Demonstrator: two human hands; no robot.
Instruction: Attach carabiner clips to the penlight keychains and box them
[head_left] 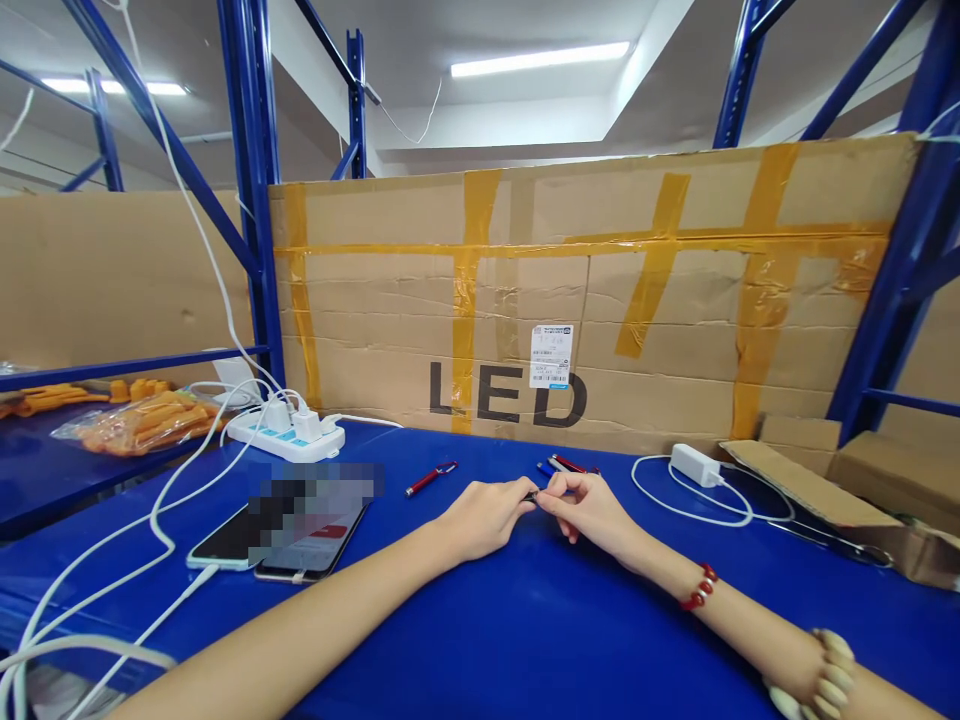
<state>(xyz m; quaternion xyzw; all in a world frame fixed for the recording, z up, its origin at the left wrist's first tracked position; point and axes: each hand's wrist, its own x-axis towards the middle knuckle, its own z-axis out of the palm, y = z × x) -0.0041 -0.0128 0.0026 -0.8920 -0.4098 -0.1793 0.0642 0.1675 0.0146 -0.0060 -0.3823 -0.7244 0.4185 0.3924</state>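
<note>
My left hand [484, 515] and my right hand [589, 505] meet over the blue tabletop [525, 620], fingertips pinched together on a small dark pen-like item [534, 494]. Just behind my right hand lie a few more small pens [564, 464], red and blue. A single red pen with a clip ring [430, 478] lies apart to the left of my hands. My right wrist carries a red bead bracelet and a pale bead bracelet.
Two phones [285, 535] lie at the left with white cables. A white power strip [286, 432] sits behind them. A white charger [695, 464] with coiled cable lies at right. A taped cardboard wall marked LED [585, 300] stands behind. Orange parts in bags [142, 415] rest on the left shelf.
</note>
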